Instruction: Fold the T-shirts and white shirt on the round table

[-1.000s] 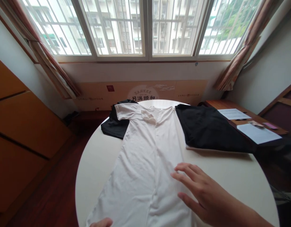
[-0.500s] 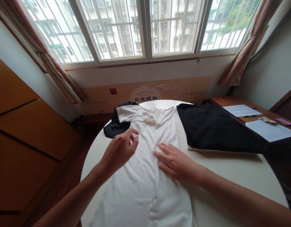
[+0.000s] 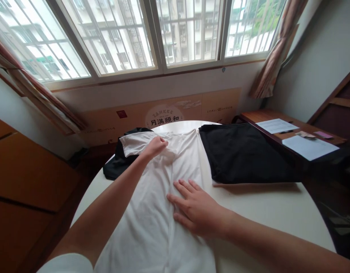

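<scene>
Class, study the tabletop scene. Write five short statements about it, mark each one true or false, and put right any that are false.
1. The right hand lies with its fingers spread on the white garment. True.
2. The left hand is flat, with all its fingers stretched out. False: its fingers are curled, and it is up near the garment's neckline.
3. The large black cloth is to the right of the white garment. True.
4. The table has straight sides and square corners. False: its visible edge is curved.
5. Sheets of paper lie on the wooden desk at the right. True.
</scene>
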Demonstrator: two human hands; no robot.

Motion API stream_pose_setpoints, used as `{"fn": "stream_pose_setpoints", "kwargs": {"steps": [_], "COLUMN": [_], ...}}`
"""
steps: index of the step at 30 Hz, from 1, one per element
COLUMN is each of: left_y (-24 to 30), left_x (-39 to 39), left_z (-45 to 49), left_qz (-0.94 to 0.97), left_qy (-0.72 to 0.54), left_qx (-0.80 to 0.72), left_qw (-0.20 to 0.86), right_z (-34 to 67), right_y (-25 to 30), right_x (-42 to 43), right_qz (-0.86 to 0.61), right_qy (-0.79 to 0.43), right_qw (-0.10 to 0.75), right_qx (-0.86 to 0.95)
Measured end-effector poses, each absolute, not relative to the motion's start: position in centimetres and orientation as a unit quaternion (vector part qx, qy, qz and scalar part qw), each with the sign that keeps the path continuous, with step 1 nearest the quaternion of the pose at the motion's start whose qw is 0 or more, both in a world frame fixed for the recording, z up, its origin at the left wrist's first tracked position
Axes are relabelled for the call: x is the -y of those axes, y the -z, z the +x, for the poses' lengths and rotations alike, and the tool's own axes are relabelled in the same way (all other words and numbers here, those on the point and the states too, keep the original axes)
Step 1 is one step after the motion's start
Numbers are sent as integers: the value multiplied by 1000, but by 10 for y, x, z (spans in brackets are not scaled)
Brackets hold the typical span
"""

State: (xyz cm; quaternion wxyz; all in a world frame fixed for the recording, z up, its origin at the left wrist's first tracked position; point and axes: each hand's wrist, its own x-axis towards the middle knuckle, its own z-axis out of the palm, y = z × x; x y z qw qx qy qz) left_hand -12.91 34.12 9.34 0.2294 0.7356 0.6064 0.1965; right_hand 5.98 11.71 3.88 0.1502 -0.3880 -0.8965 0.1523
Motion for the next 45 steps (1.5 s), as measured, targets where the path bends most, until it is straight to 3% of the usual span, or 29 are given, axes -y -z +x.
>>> {"fn": "stream_pose_setpoints", "kwargs": {"steps": [4,6,9,11,16,23,29,38,45], "left_y": [-105,-108,-109,-107,-105,-115,-108,-70,-53], "left_x": [-324,-320,-329,-343,-384,-422,-437,-470,-494], "left_z": [-143,-145,-142,-139,-125,-103,-81,4,29], "left_qz": [751,747,748,773,804,771,763,793,765], "left_qy": [-47,19,-31,-63,-7,-103,-115,-176,-286], "left_qx": [-622,-649,-663,-631,-594,-628,-636,-543,-501], "left_qw": [218,141,-2,-33,34,13,20,212,285], "right_z": [61,61,60,60,61,62,60,59,61], "right_y": [-39,-39,-40,-42,-45,-40,-42,-44,-38], "right_x": [-117,-117,-118,-118,-118,-122,-121,-118,-124], "right_qz": [-383,-382,-383,-384,-384,-402,-428,-417,-416], "right_qy": [-150,-148,-146,-148,-161,-177,-171,-165,-136], "right_qw": [159,161,157,154,154,137,126,144,160], "right_qx": [898,898,898,898,896,888,878,882,885]}}
